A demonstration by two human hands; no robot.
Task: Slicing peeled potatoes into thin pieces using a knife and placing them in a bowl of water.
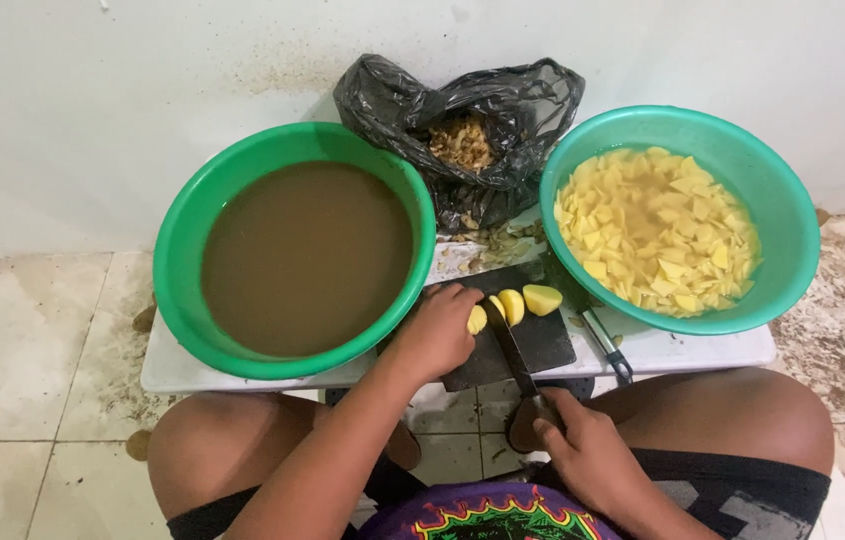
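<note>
Head view, hidden: the murky brown water in the left green bowl (188, 240) hides whatever lies in it.
Knife (515, 352): handle covered by the right hand (588, 455), fist closed on it; blade between potato pieces (515, 305).
Left hand (440, 332): fingers curled, pressing the pieces onto the dark board (548, 345) at the white table's (703, 350) front edge.
Peeler (605, 340): beside the board.
Black bag (513, 105): crumpled, at the back edge, peelings inside.
Right green bowl (783, 200): yellow slices in water.

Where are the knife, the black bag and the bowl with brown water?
Knife (511, 345), head view, on the middle of the blade.
Black bag (523, 100), head view, on its right side.
Bowl with brown water (175, 250), head view, on the left rim.
</note>
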